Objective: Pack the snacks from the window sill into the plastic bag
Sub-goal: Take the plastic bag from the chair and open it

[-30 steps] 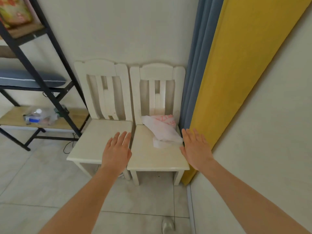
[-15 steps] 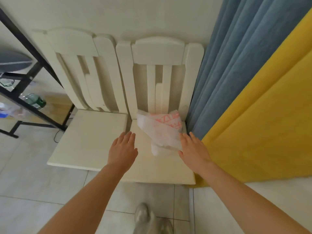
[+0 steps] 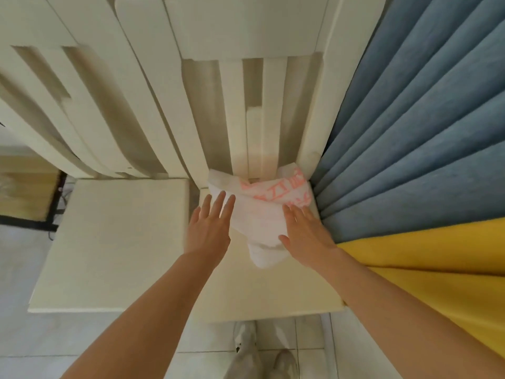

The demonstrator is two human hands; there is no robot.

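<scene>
Chair seat [image 3: 273, 294]: left hand [image 3: 209, 231] and right hand [image 3: 306, 233], fingers straight, flank plastic bag [image 3: 259, 214]

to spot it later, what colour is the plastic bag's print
Pinkish-red print on the white plastic bag, head view.

In front of you stand two cream wooden chairs side by side against the wall, both with slatted backs. The left chair [image 3: 114, 242] and the right chair [image 3: 259, 294] have their seats just beside each other with a narrow gap between. To your right, a blue curtain [image 3: 423, 132] hangs in folds next to the right chair, with yellow fabric [image 3: 437, 274] below it. At far left you see a wooden shelf [image 3: 24, 195] on a black frame [image 3: 27, 221]. Below, your pale shoes [image 3: 246, 337] stand on the light tiled floor [image 3: 16, 269].
</scene>
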